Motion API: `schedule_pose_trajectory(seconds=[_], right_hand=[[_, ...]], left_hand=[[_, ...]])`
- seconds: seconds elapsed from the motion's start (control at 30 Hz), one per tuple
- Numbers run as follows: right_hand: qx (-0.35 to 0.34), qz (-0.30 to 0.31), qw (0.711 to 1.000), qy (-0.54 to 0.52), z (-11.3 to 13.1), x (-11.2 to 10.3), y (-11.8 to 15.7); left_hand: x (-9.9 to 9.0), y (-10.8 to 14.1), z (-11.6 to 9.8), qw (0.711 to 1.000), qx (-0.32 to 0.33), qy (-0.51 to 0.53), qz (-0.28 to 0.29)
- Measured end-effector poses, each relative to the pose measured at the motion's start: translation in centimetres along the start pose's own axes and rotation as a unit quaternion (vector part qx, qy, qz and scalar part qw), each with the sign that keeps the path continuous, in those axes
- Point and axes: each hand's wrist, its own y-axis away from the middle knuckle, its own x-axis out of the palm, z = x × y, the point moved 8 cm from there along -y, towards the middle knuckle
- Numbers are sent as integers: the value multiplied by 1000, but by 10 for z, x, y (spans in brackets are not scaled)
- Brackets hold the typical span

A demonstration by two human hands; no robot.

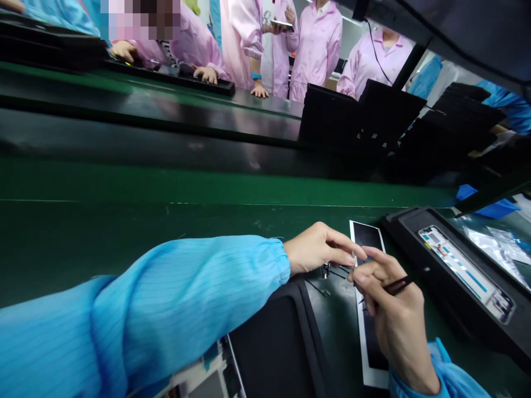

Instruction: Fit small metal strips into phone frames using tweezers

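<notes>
My left hand (pixel 321 247) reaches in from the left, its thumb and forefinger pinched together over a tiny pale piece (pixel 354 257) too small to name. Fingertips of my right hand (pixel 388 304) meet it there. A pair of slim dark tweezers (pixel 400 284) lies tucked in my right hand, one end sticking out past the knuckles. Under the hands is a long black sheet with a white border (pixel 375 354). Several thin black sticks and a small metal part (pixel 326 271) are on the green bench beside my left fingers.
A phone housing (pixel 467 273) sits in a black tray (pixel 440 298) at right. Another black tray (pixel 274 342) and phone parts (pixel 203 381) are below my left forearm. Clear plastic bags (pixel 498 249) lie far right. Across the dark conveyor (pixel 145 132) are co-workers and black tray stacks (pixel 332 116).
</notes>
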Motion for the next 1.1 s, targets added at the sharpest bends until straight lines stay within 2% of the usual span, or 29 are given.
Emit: schedule_pose_trajectory(seconds=[0.17,0.37,0.53,0.73,0.8,0.9,0.97,1.03,1.1], right_hand=[[89,19,988,-121,11,9,9],[120,56,974,-183,20,17,30],[132,66,975,-164,21,19,46],[72,102,986,-113,24,21,60],[42,73,995,-51,27,18,65],[-8,-7,999,39,36,9,72],[-6,18,1000,21,37,12,75],[33,89,993,-65,34,20,79],[81,159,970,-163,30,28,85]], left_hand=[[11,12,-21,996,1,75,36],[27,36,-40,991,19,116,58],[29,56,-40,993,12,121,3],[30,76,-39,991,-15,98,-91],[29,81,-37,987,-30,95,-126],[29,89,-38,985,-25,81,-153],[32,92,-41,988,-7,80,-133],[40,95,-44,993,2,90,-80],[47,99,-46,994,2,102,-30]])
